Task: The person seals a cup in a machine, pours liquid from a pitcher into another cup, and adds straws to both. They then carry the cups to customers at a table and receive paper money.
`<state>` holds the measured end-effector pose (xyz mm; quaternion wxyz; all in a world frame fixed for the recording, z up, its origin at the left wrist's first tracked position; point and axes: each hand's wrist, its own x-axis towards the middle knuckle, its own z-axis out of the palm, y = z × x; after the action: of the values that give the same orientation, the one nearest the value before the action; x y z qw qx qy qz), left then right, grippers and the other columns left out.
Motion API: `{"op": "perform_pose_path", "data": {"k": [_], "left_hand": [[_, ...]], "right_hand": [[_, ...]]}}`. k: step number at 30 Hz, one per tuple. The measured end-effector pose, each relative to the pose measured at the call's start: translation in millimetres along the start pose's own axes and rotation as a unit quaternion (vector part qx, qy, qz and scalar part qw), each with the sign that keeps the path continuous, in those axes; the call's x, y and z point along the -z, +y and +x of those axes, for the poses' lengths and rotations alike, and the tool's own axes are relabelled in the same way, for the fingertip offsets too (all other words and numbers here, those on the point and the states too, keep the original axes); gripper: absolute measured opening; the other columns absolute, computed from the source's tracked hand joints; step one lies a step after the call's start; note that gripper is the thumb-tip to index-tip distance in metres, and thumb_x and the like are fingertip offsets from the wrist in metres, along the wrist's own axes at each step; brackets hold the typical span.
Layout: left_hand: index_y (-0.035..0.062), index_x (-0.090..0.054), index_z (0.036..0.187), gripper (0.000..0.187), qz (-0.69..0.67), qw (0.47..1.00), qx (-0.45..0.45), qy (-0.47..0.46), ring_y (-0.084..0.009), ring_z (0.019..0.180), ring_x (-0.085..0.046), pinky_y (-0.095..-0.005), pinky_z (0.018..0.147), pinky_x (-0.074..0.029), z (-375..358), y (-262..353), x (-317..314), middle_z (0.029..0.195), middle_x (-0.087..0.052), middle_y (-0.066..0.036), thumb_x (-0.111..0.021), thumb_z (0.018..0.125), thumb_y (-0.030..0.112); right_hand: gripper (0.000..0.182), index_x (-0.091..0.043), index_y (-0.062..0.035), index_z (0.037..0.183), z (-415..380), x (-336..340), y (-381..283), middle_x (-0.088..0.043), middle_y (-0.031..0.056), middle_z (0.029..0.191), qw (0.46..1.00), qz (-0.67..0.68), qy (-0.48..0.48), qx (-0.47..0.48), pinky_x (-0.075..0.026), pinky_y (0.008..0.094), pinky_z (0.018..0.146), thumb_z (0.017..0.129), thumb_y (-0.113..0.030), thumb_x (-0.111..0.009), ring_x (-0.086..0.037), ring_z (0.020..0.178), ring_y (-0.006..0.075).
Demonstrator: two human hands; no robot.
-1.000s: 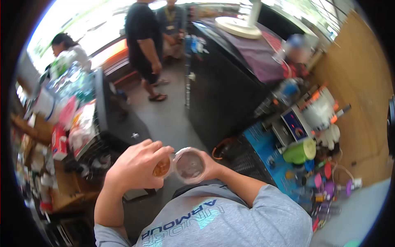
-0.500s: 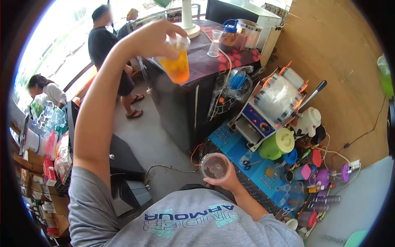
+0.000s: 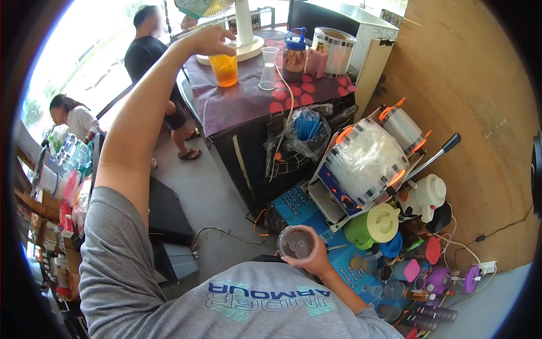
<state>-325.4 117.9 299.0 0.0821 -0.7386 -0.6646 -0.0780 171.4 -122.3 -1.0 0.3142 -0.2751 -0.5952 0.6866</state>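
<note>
My left hand [image 3: 213,40] reaches far forward, its fingers closed over the top of a clear cup of orange drink [image 3: 224,70]. That cup is upright on the dark red tablecloth [image 3: 220,110], by the white fan base [image 3: 251,50]. Close to my body, my right hand [image 3: 314,259] is wrapped around a clear cup of brown drink [image 3: 296,243], seen from above. A double-ended clear measuring cup [image 3: 269,68] stands right of the orange drink, with a blue-lidded jar [image 3: 294,56] beyond it.
A cup-sealing machine [image 3: 361,169] stands at the right, beside a green pitcher [image 3: 372,226] and crowded cups and bottles. Blue straws [image 3: 307,127] hang in a bag on the table's side. One person in black [image 3: 145,56] stands behind the table; another person [image 3: 79,121] is far left.
My left hand has moved the orange drink from in front of the table edge up onto the cloth. The view has shifted. My right hand still holds the brown drink.
</note>
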Motion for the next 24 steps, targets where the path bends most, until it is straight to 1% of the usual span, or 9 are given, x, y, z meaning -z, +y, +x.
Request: {"op": "perform_pose_path", "data": {"k": [7, 9, 11, 13, 15, 16, 17, 21, 24], "left_hand": [[0.0028, -0.062, 0.138, 0.083, 0.027, 0.999, 0.023, -0.024, -0.0335, 0.128, -0.059, -0.0428, 0.112, -0.044, -11.3, 6.4, 5.2, 0.139, -0.063, -0.019, -0.075, 0.082, 0.063], [0.0068, -0.062, 0.140, 0.082, 0.087, 0.994, -0.026, 0.063, -0.0335, 0.127, -0.061, -0.0448, 0.111, -0.045, -10.8, -0.1, -3.5, 0.139, -0.063, -0.020, -0.074, 0.082, 0.064], [0.0089, -0.066, 0.135, 0.070, 0.126, 0.985, 0.034, 0.116, -0.0317, 0.117, -0.066, -0.0426, 0.103, -0.051, -52.1, 82.9, 15.7, 0.128, -0.069, -0.017, -0.077, 0.084, 0.056], [0.0064, -0.073, 0.118, 0.041, -0.033, 0.928, -0.006, 0.370, -0.0269, 0.093, -0.072, -0.0369, 0.086, -0.057, -79.0, 131.4, 6.3, 0.105, -0.075, -0.012, -0.079, 0.087, 0.032], [0.0041, -0.074, 0.096, 0.012, -0.231, 0.887, -0.096, 0.387, -0.0216, 0.074, -0.070, -0.0308, 0.070, -0.056, -113.9, 205.8, -42.6, 0.085, -0.073, -0.007, -0.075, 0.085, 0.011], [0.0028, -0.071, 0.084, 0.002, -0.225, 0.897, -0.136, 0.355, -0.0201, 0.068, -0.069, -0.0313, 0.066, -0.055, -125.5, 236.6, -64.7, 0.079, -0.072, -0.008, -0.069, 0.084, 0.003], [0.0025, -0.072, 0.081, 0.006, -0.289, 0.920, -0.076, 0.255, -0.0237, 0.069, -0.071, -0.0332, 0.067, -0.056, -130.2, 262.6, -97.4, 0.079, -0.072, -0.011, -0.069, 0.085, 0.006], [0.0008, -0.074, 0.096, 0.021, -0.242, 0.918, 0.107, 0.294, -0.0388, 0.073, -0.072, -0.0439, 0.068, -0.058, -81.9, 281.1, -221.8, 0.081, -0.072, -0.021, -0.075, 0.086, 0.019], [0.0014, -0.072, 0.100, 0.027, -0.235, 0.918, 0.200, 0.249, -0.0420, 0.075, -0.072, -0.0506, 0.071, -0.059, -55.7, 287.7, -233.4, 0.080, -0.072, -0.025, -0.072, 0.089, 0.026]], "right_hand": [[0.080, -0.057, -0.0022, 0.130, 12.2, 10.8, 4.8, -0.064, 0.0092, 0.124, 0.992, -0.117, 0.018, 0.050, -0.050, 0.0341, 0.103, 0.062, -0.012, -0.097, -0.063, 0.116, 0.0185], [0.080, -0.057, -0.0021, 0.130, 10.0, 9.7, 7.9, -0.064, 0.0092, 0.124, 0.992, -0.117, 0.026, 0.045, -0.050, 0.0341, 0.103, 0.062, -0.013, -0.097, -0.063, 0.115, 0.0185], [0.080, -0.057, -0.0021, 0.131, 10.6, 9.4, 8.0, -0.064, 0.0091, 0.124, 0.996, -0.077, 0.022, 0.030, -0.050, 0.0340, 0.103, 0.063, -0.014, -0.097, -0.063, 0.115, 0.0187], [0.080, -0.057, -0.0021, 0.131, 10.0, 10.8, 8.7, -0.064, 0.0092, 0.124, 0.995, -0.087, 0.026, 0.035, -0.050, 0.0341, 0.103, 0.063, -0.014, -0.097, -0.063, 0.115, 0.0187], [0.080, -0.057, -0.0022, 0.131, 9.7, 12.4, 14.8, -0.064, 0.0093, 0.125, 0.994, -0.095, 0.030, 0.041, -0.049, 0.0342, 0.104, 0.063, -0.014, -0.097, -0.063, 0.115, 0.0187], [0.080, -0.057, -0.0022, 0.131, 9.3, 14.9, 22.4, -0.065, 0.0096, 0.125, 0.995, -0.085, 0.029, 0.037, -0.049, 0.0344, 0.104, 0.063, -0.014, -0.097, -0.063, 0.115, 0.0188], [0.080, -0.057, -0.0022, 0.131, 8.9, 17.2, 26.7, -0.065, 0.0099, 0.125, 0.996, -0.076, 0.028, 0.033, -0.049, 0.0346, 0.104, 0.063, -0.014, -0.097, -0.063, 0.116, 0.0189], [0.079, -0.058, -0.0018, 0.130, 6.5, 26.9, 23.9, -0.066, 0.0104, 0.125, 0.996, -0.080, 0.030, 0.003, -0.049, 0.0346, 0.105, 0.063, -0.014, -0.097, -0.063, 0.117, 0.0191], [0.079, -0.058, -0.0018, 0.129, 5.9, 33.3, 26.6, -0.066, 0.0105, 0.124, 0.992, -0.116, 0.029, 0.032, -0.049, 0.0347, 0.105, 0.062, -0.015, -0.098, -0.063, 0.117, 0.0196]]}}
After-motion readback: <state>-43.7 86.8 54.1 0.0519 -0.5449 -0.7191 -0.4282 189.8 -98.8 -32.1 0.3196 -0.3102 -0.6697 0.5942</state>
